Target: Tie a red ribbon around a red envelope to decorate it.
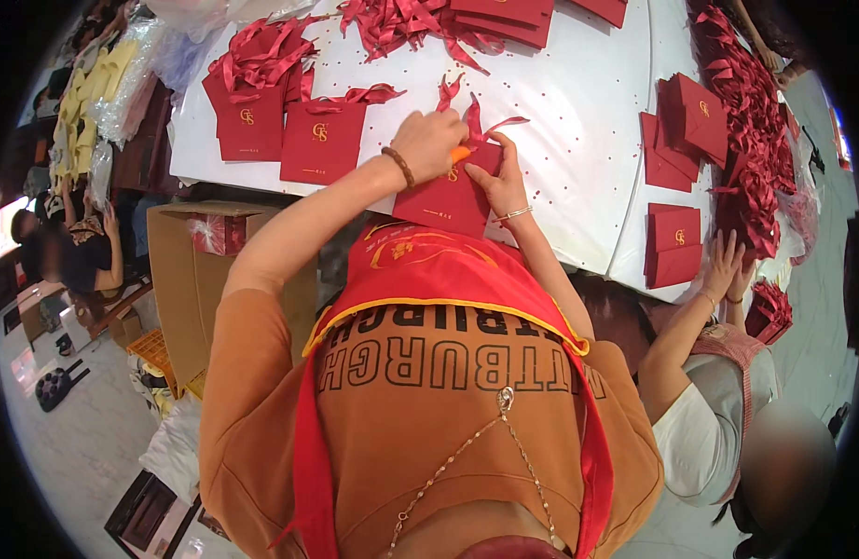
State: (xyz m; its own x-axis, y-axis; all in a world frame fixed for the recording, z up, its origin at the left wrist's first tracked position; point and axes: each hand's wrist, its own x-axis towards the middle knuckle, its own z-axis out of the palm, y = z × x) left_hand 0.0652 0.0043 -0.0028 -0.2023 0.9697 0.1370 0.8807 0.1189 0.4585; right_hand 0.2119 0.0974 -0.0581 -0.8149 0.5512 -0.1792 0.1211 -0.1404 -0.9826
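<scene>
Two bare hands work over one flat red bag (pixel 448 207), which lies at the near edge of a white-covered table (pixel 560 149), in front of the wearer's body. At least three glossy ribbon ends (pixel 473 116) show above its top edge. The left hand (pixel 429 144) is curled, fingers bunched at that edge; what its fingertips hold is hidden, though one small, smooth orange piece (pixel 460 154) shows beside them. The right hand (pixel 501 179) grips the bag's upper right corner, thumb flat on the front. One brown bracelet (pixel 398 166) of round beads circles the left wrist, one slim metal bangle (pixel 515 213) the right.

To the left lie one separate squarish bag (pixel 322 144) with a crumpled ribbon and one stack of bags (pixel 249 135), too overlapped to count, under tangled satin loops. On the right are at least three bags in an upper group (pixel 695 116) and two overlapping in a lower group (pixel 673 247), all smooth and card-like. Beyond them runs one long, shiny, twisted ribbon heap (pixel 742 121), with a co-worker's two hands (pixel 723 267) at its near end. One open cardboard box (pixel 179 298), brown and matte, stands below the table's left side.
</scene>
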